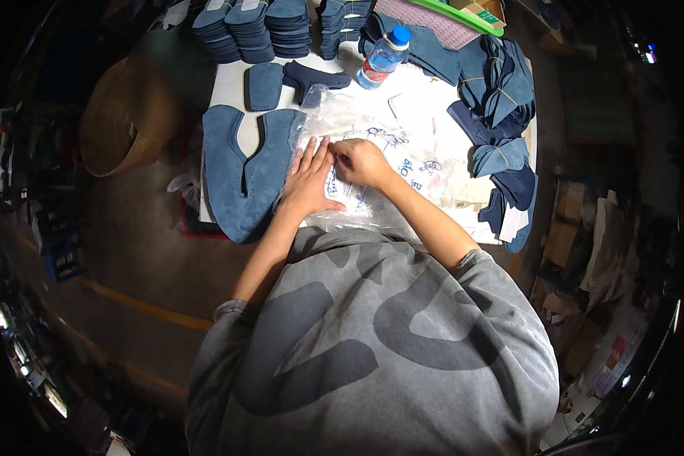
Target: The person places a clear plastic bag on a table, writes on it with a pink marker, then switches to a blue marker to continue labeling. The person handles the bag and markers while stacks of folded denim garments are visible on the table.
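Observation:
A clear plastic sheet or bag (384,220) lies over white paper (406,144) with blue handwriting, on the table in front of me. My left hand (309,182) rests flat on it, fingers stretched out and pointing away from me. Just to its right, my right hand (359,163) is closed with its knuckles up, low over the paper. Whatever its fingers grip is hidden under them. Left of my left hand lies a large blue U-shaped suede-like piece (232,190). Beyond it are a small rounded blue piece (264,87) and a dark curved piece (311,77).
Stacks of blue cut pieces (287,30) line the table's far edge. A water bottle (384,59) with a blue cap stands beyond the paper. Tied blue bundles (501,83) crowd the right side, near a pink and green basket (433,26). A woven basket (118,118) stands left of the table.

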`<state>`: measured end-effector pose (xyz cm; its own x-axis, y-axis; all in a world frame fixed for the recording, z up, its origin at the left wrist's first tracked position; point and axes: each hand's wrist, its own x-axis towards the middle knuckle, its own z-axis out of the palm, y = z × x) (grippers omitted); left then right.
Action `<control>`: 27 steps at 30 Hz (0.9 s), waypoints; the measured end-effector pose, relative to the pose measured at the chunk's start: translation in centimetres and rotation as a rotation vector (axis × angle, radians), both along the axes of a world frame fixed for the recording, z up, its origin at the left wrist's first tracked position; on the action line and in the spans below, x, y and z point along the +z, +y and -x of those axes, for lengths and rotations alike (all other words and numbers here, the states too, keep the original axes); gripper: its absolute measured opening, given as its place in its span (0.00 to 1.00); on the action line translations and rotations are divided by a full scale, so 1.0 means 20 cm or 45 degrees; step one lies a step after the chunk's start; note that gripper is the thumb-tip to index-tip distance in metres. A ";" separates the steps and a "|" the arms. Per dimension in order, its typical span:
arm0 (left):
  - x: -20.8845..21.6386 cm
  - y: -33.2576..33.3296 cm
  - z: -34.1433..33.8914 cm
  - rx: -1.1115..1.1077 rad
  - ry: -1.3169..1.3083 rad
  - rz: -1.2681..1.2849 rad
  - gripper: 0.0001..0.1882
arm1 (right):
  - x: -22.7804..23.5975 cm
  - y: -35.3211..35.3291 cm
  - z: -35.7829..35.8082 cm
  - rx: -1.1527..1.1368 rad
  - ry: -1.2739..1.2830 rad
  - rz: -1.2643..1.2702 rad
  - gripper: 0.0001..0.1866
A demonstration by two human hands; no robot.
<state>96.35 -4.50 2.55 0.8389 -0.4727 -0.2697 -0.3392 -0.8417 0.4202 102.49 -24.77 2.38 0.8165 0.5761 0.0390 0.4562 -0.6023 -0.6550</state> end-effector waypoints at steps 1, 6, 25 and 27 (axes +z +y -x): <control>0.00 0.00 0.00 -0.002 -0.004 0.001 0.83 | 0.00 0.00 0.01 -0.104 -0.044 -0.028 0.04; -0.01 0.00 0.01 -0.008 -0.024 0.007 0.83 | 0.03 -0.05 -0.04 -0.468 -0.100 -0.069 0.05; 0.13 0.14 0.29 0.162 0.164 0.610 0.47 | 0.59 -0.50 0.35 -0.613 0.867 -1.475 0.13; 0.07 0.14 0.33 0.119 0.156 0.444 0.44 | 0.67 -0.49 0.30 -0.524 0.879 -1.549 0.12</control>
<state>89.71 -1.64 3.86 0.8542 -0.4767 -0.2074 -0.1968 -0.6658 0.7197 96.48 -34.49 15.76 0.9700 0.1996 -0.1387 -0.2183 0.4649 -0.8580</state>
